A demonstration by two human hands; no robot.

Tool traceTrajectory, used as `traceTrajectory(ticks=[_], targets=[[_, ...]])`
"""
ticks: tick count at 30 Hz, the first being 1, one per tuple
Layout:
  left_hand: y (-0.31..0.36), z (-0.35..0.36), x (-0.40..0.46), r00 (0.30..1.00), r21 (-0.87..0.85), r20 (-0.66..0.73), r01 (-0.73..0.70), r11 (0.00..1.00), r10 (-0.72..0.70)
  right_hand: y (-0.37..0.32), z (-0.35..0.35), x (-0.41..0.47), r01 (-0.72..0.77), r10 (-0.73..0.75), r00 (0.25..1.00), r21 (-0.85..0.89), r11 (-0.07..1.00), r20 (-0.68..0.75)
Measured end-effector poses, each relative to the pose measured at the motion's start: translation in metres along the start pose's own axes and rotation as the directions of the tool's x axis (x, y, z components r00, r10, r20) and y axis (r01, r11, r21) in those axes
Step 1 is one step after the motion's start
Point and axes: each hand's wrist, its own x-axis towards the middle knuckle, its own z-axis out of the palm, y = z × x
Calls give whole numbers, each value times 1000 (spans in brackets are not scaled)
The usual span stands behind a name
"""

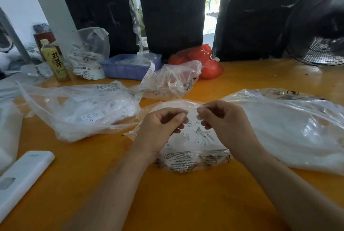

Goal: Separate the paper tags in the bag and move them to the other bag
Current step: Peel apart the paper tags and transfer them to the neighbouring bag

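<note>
1. Head view, hands: left hand (163, 124) and right hand (221, 119) meet over the middle of the table (186, 202), fingers curled. Both pinch a small white tag (192, 114) between thumb and fingertips, one at each side edge, the tag spanning the gap between them.
2. Head view, source: directly below the hands lies a small clear bag (191, 148) with printed text, more tags visible inside as loose white slips. Its mouth appears to face away from the person; cannot confirm.
3. Head view, other bags: a large clear bag (83, 111) of white slips lies to the left, another large one (290, 128) to the right. Which is the destination cannot be told.
4. Handling, judged: tags are thin paper, near weightless, limp, easily creased or torn. They likely cling together, hence the two-handed peel. Best hold: fingertip pinch at opposite edges, pulling sideways gently, not twisting.
5. Handling, judged: bag film is slick and floppy; one hand should hold its rim open at drop-in.
6. Risk, judged: the fan (320, 31) at far right could scatter loose slips if running.
</note>
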Motion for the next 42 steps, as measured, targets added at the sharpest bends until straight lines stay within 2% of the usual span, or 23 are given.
traceTrajectory(ticks=[3, 6, 8, 11, 14, 19, 21, 23, 25, 27, 31, 35, 39, 42], targets=[[4, 0, -2, 1000, -5, 11, -4, 1000, 4, 0, 3, -1, 11, -11, 1000, -75, 997, -4], [6, 0, -3, 999, -24, 43, 11, 1000, -10, -1, 6, -4, 45, -31, 997, -214, 976, 68], [5, -1, -3, 1000, -6, 2, 7, 1000, -7, -1, 8, -6, 40, -20, 995, -207, 977, 97], [5, -2, -2, 996, -97, -60, 56, 994, -62, -2, 11, -9, 29, -12, 993, -146, 989, 116], [6, -2, -1, 992, -215, -39, 105, 971, -116, 0, 13, -10, 36, -23, 994, -124, 992, 108], [5, -2, 1, 985, -306, -31, 155, 939, -172, 6, 13, -6, 5, 8, 996, -138, 990, 93], [7, -4, 2, 979, -390, -66, 152, 908, -192, 10, 15, -5, 4, 14, 996, -217, 976, 84], [9, -7, 4, 973, -458, -104, 138, 878, -207, 14, 19, -5, 51, 6, 991, -411, 910, 135], [8, -10, 6, 967, -462, -123, 142, 875, -222, 16, 28, -6, 103, 30, 974, -563, 820, 223], [6, -11, 6, 964, -408, -130, 163, 899, -234, 18, 35, -7, 111, 55, 966, -599, 793, 252], [5, -9, 6, 967, -377, -122, 162, 912, -222, 18, 33, -3, 59, 56, 981, -558, 828, 187], [3, -10, 8, 967, -462, -118, 147, 875, -225, 11, 16, -3, -27, 51, 998, -433, 901, 43], [1, -11, 8, 964, -539, -117, 141, 830, -240, 3, 7, -6, -37, 38, 999, -368, 929, -2], [0, -11, 9, 966, -538, -122, 129, 833, -229, -2, 5, -6, -29, 11, 997, -249, 968, -75]])
